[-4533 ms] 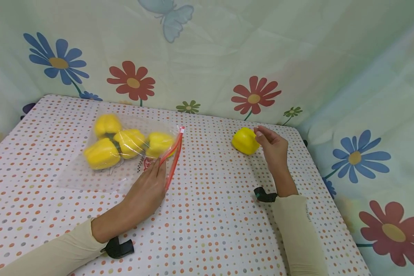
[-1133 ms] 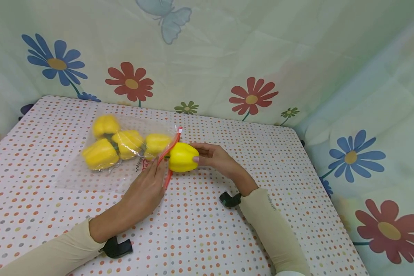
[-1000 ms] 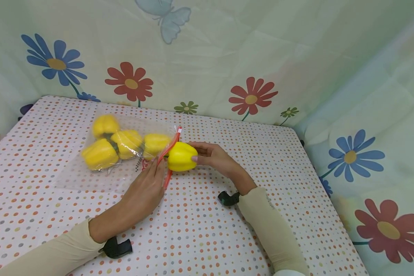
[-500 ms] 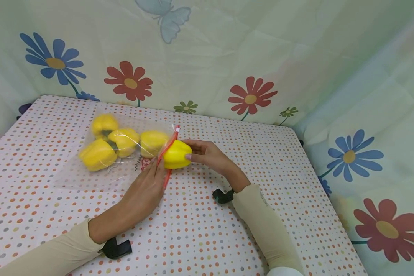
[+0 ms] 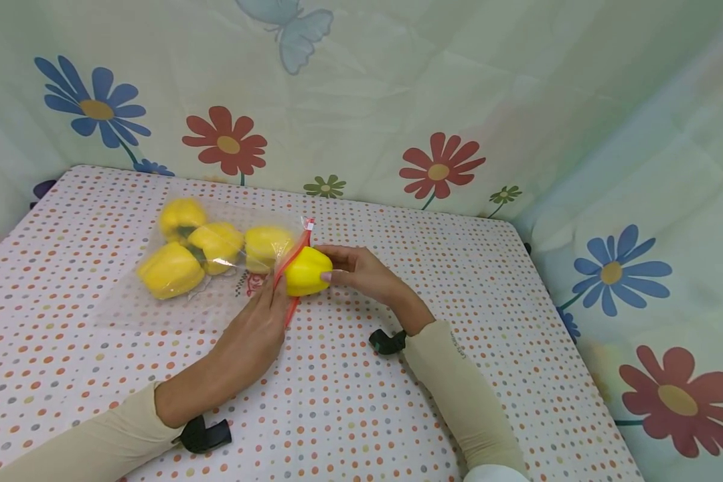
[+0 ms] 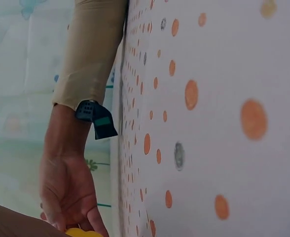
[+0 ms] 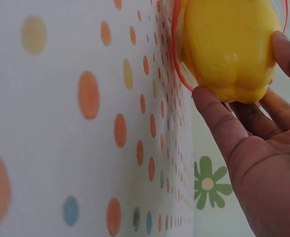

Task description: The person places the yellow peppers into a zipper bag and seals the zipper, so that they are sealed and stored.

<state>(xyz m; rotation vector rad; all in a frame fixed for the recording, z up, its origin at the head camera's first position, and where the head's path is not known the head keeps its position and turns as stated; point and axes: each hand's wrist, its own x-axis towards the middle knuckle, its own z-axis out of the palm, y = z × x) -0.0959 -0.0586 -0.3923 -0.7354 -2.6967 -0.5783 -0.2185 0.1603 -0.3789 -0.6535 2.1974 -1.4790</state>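
A clear zip bag (image 5: 207,318) with a red zip edge lies on the table, its mouth facing right. Several yellow bell peppers (image 5: 171,270) are inside it. My left hand (image 5: 250,335) holds the red edge at the mouth, thumb hidden beneath the hand. My right hand (image 5: 367,274) grips another yellow bell pepper (image 5: 308,271) by its right end, the pepper's left end just inside the mouth. In the right wrist view the thumb and fingers (image 7: 221,121) spread round the bottom of this pepper (image 7: 229,44), and the red edge loops around it.
A dotted cloth covers the table (image 5: 337,402). A curtain (image 5: 361,100) printed with flowers hangs along the back and right edges. Black wrist-worn devices (image 5: 205,435) stick out below both wrists.
The right hand took the pepper from the right side of the table and carried it left to the bag's mouth, then moved it slightly farther left. The left hand stays at the edge.
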